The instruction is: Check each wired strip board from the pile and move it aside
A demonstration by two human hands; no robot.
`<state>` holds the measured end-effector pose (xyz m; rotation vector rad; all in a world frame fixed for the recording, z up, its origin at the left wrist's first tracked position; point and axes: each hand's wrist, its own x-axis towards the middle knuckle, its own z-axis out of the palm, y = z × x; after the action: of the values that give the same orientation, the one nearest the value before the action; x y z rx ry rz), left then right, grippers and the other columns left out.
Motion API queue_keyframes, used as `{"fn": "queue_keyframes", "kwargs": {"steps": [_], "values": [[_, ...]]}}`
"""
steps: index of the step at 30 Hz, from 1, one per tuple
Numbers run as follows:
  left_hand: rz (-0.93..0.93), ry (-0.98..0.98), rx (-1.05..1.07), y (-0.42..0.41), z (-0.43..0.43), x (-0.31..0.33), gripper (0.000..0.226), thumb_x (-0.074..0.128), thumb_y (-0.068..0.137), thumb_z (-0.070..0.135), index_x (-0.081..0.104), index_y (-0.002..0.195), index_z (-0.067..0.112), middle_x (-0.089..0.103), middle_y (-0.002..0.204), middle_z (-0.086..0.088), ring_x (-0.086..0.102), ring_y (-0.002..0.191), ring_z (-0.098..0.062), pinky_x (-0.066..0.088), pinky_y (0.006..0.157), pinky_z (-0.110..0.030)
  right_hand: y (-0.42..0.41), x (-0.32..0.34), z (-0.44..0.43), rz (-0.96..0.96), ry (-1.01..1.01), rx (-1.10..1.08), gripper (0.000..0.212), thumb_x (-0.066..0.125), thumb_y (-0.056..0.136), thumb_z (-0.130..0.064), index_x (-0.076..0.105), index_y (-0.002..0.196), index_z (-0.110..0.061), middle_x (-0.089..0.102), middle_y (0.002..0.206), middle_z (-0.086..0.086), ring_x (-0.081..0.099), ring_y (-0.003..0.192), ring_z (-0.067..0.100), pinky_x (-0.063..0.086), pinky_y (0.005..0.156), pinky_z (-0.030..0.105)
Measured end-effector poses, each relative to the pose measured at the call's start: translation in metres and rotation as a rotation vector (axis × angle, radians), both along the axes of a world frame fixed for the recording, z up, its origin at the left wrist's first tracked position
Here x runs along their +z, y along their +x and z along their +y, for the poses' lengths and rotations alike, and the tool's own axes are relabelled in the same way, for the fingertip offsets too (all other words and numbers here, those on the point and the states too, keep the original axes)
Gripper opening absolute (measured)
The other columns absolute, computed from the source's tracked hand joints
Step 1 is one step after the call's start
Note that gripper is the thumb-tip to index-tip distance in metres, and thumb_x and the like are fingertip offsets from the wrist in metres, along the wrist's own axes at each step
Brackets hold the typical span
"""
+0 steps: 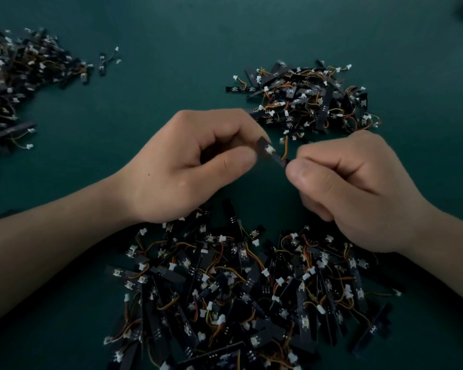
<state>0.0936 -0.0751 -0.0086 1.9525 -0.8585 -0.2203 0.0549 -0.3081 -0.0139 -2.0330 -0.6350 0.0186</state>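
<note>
On table (pixel 171 49): near pile (pixel 238 289) in front, R pile (pixel 305 102) behind, L pile (pixel 16 76) far L, strip board (pixel 269 152) btwn 1st 2.

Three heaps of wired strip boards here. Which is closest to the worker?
The large heap at bottom centre, nearer than the left hand and right hand. The smaller heap lies beyond them, right; the third heap is far left.

2 hands (pixel 195 164) (pixel 358 188), 3 piles (pixel 238 289) (pixel 305 102) (pixel 16 76), 1 held board (pixel 269 152)

One black wired strip board (pixel 270 153) was held aloft, tilted. The pile (pixel 238 289) lay below it. A smaller heap (pixel 310 102) lay beyond.
</note>
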Motion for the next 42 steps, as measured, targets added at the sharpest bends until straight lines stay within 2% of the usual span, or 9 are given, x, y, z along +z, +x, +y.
{"fn": "queue_keyframes", "kwargs": {"steps": [5, 13, 16, 20, 25, 29, 31, 36, 42], "values": [[0.073, 0.186, -0.137, 0.002, 0.003, 0.007, 0.056, 0.049, 0.065, -0.002, 0.071, 0.11, 0.023, 0.063, 0.092, 0.01, 0.057, 0.085, -0.021, 0.045, 0.075, -0.03, 0.003, -0.002, -0.001, -0.007, 0.168, -0.111, 0.049, 0.045, 0.107, -0.016, 0.046, 0.059, -0.009, 0.048, 0.049, 0.001, 0.044, 0.043, 0.015, 0.034, 0.049, 0.017], [-0.133, 0.376, -0.247, -0.003, 0.0, 0.009, 0.032, 0.065, 0.064, 0.016, 0.071, 0.09, 0.034, 0.058, 0.108, 0.019, 0.053, 0.105, -0.011, 0.036, 0.101, -0.033, 0.009, -0.006, 0.0, 0.009, 0.267, -0.248, 0.032, 0.043, 0.112, -0.024, 0.058, 0.087, -0.012, 0.056, 0.058, 0.003, 0.046, 0.042, 0.012, 0.035, 0.044, 0.015], [-0.167, 0.369, -0.248, -0.003, 0.0, 0.008, 0.021, 0.07, 0.068, 0.016, 0.07, 0.082, 0.032, 0.06, 0.107, 0.015, 0.053, 0.103, -0.013, 0.037, 0.1, -0.035, 0.01, -0.007, -0.002, 0.023, 0.258, -0.242, 0.024, 0.043, 0.113, -0.022, 0.064, 0.123, -0.023, 0.062, 0.062, 0.003, 0.047, 0.042, 0.013, 0.037, 0.045, 0.014], [-0.16, 0.346, -0.245, -0.002, 0.0, 0.007, 0.017, 0.072, 0.074, 0.016, 0.066, 0.077, 0.031, 0.061, 0.106, 0.014, 0.054, 0.1, -0.013, 0.038, 0.099, -0.037, 0.008, -0.008, -0.004, 0.017, 0.167, -0.17, 0.044, 0.043, 0.112, -0.023, 0.045, 0.155, -0.032, 0.069, 0.071, -0.003, 0.049, 0.043, 0.015, 0.039, 0.047, 0.015], [-0.03, 0.226, -0.192, 0.002, 0.003, 0.005, 0.012, 0.069, 0.084, 0.012, 0.063, 0.084, 0.022, 0.065, 0.088, 0.006, 0.06, 0.086, -0.021, 0.046, 0.084, -0.036, 0.003, -0.004, -0.001, 0.065, 0.088, -0.101, 0.025, 0.05, 0.107, -0.03, 0.07, 0.114, -0.018, 0.064, 0.065, -0.002, 0.051, 0.046, 0.01, 0.037, 0.048, 0.013], [0.064, 0.045, -0.086, 0.003, 0.005, 0.001, 0.007, 0.067, 0.094, 0.01, 0.063, 0.091, 0.015, 0.061, 0.076, -0.005, 0.053, 0.063, -0.019, 0.044, 0.059, -0.028, 0.0, -0.002, 0.0, 0.089, 0.032, -0.017, 0.047, 0.044, 0.105, -0.043, 0.07, 0.078, -0.014, 0.057, 0.055, 0.005, 0.049, 0.044, 0.018, 0.034, 0.042, 0.03], [0.01, -0.009, -0.053, 0.003, 0.003, -0.002, 0.006, 0.068, 0.096, 0.016, 0.063, 0.094, 0.015, 0.062, 0.077, -0.008, 0.054, 0.064, -0.026, 0.046, 0.058, -0.037, 0.0, 0.0, 0.001, 0.101, -0.009, 0.004, 0.049, 0.042, 0.105, -0.047, 0.072, 0.076, -0.021, 0.056, 0.052, 0.006, 0.049, 0.041, 0.02, 0.035, 0.041, 0.036], [-0.077, -0.075, -0.007, 0.005, 0.001, -0.009, 0.006, 0.069, 0.097, 0.023, 0.066, 0.095, 0.018, 0.068, 0.085, -0.016, 0.064, 0.072, -0.041, 0.05, 0.064, -0.056, 0.0, 0.001, 0.0, 0.097, 0.029, 0.008, 0.041, 0.046, 0.105, -0.042, 0.072, 0.083, -0.02, 0.06, 0.054, -0.001, 0.051, 0.043, 0.012, 0.036, 0.044, 0.02], [-0.067, -0.117, -0.049, 0.006, 0.001, -0.011, 0.005, 0.075, 0.095, 0.02, 0.071, 0.098, 0.019, 0.07, 0.088, -0.013, 0.061, 0.068, -0.042, 0.046, 0.057, -0.051, -0.002, 0.003, 0.004, 0.046, -0.013, -0.028, 0.029, 0.065, 0.095, -0.045, 0.067, 0.076, -0.023, 0.057, 0.056, -0.004, 0.047, 0.044, 0.011, 0.032, 0.043, 0.014]]}}
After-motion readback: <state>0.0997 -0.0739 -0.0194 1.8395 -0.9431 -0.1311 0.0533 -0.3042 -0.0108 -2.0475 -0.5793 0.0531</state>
